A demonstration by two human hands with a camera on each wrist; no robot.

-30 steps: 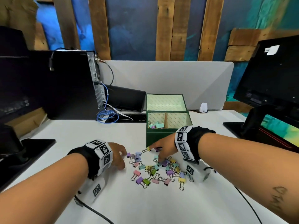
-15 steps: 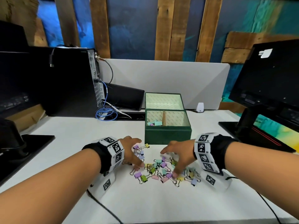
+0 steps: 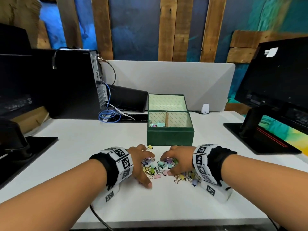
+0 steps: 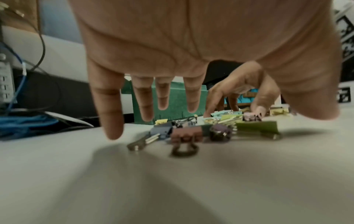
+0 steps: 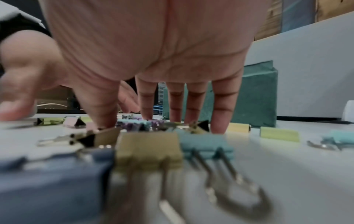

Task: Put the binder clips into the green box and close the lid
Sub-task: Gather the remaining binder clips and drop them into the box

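The left hand (image 3: 140, 161) lies at nine o'clock of the binder clips (image 3: 158, 165), fingers spread and straight and thumb on the table (image 3: 66, 160), apparently walling the pile so it can be raked inward. At three o'clock the right hand (image 3: 179, 161) mirrors it, fingers straight, tips down among the clips, gripping none. The green box (image 3: 170, 137) stands just beyond at twelve, lid (image 3: 166, 102) propped back, some clips inside its left compartment. Bare table lies toward six o'clock; the near wall must be cleared.

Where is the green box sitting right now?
In the head view the green box stands open on the white table, centre, just beyond the binder clips and both hands, with the grey divider panel behind it.
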